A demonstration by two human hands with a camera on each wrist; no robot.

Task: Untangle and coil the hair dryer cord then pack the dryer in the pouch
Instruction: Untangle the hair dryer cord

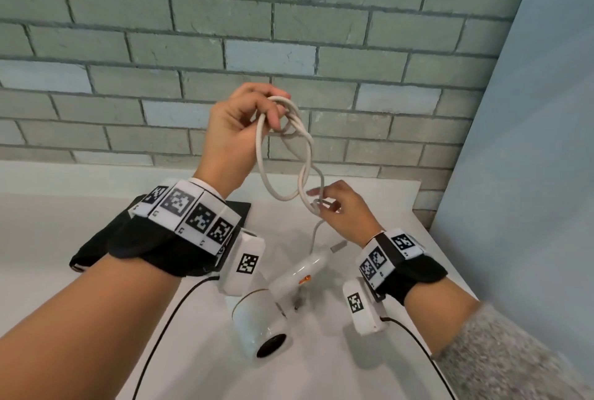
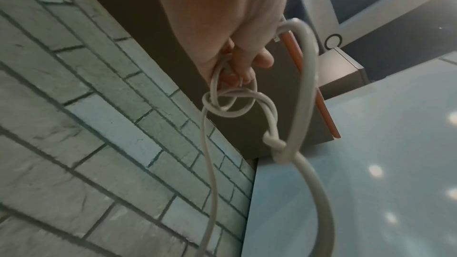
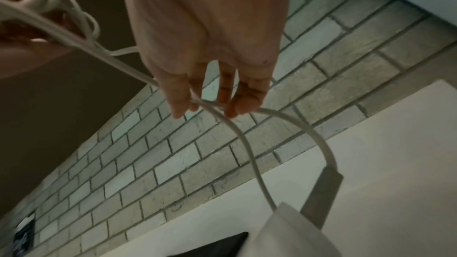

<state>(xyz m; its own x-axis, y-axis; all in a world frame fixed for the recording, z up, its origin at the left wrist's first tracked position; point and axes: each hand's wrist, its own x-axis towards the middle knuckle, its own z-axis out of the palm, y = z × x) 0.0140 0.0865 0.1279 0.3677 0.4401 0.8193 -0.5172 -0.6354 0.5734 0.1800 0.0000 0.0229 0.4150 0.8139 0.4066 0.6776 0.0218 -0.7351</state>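
Note:
A white hair dryer (image 1: 257, 319) lies on the white counter (image 1: 41, 232), nozzle toward me. Its white cord (image 1: 308, 155) rises from the handle in twisted, knotted loops. My left hand (image 1: 273, 110) is raised and grips the top of the loops. Lower and to the right, my right hand (image 1: 321, 203) pinches the cord near a crossing. The left wrist view shows the cord (image 2: 307, 77) with a knot (image 2: 272, 144) hanging below the fingers (image 2: 262, 60). In the right wrist view the fingertips (image 3: 232, 110) pinch the cord (image 3: 252, 155) above the dryer handle (image 3: 284, 232). The black pouch (image 1: 93, 248) lies behind my left wrist.
A grey brick wall (image 1: 289, 30) stands close behind the counter, and a pale blue panel (image 1: 530, 142) closes off the right side. A greyish plug-like piece (image 1: 337, 245) hangs near the dryer handle. Black cables (image 1: 160, 319) trail from the wrist cameras across the counter.

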